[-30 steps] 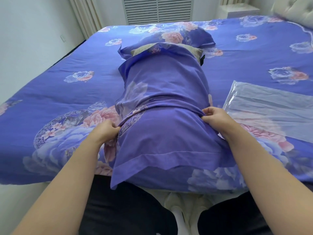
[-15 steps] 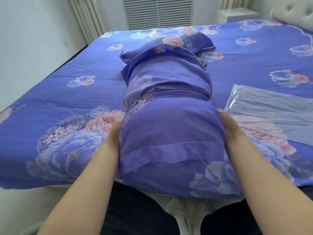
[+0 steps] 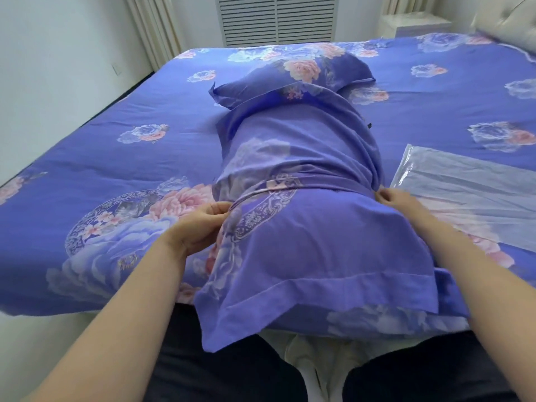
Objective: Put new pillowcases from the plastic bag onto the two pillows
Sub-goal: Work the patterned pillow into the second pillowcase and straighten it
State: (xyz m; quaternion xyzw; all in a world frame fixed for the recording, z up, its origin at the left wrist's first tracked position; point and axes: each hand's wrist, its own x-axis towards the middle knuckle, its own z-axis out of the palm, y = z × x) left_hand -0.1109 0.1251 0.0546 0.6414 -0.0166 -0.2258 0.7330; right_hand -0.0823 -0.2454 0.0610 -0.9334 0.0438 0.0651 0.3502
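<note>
Pillowcase fabric, purple with a floral print, covers the pillow lying lengthwise in front of us, its flanged near end hanging over the near edge of the bed; we see the cloth gathered into a fold across the pillow's middle. Our left hand pinches that fold at the pillow's left side, fingers curled on the cloth; our right hand grips the same fold at the right side, thumb and fingers closed on the fabric. Just right of the right hand, the clear plastic bag lies flat on the floral bedspread, touching or nearly touching the pillow's edge; we cannot tell which. Farther off, the second pillow, in a matching floral case, lies crosswise against the far end of the first one. Beyond the bed stand a louvred panel, pale curtains at far left, and a tufted headboard at far right.
</note>
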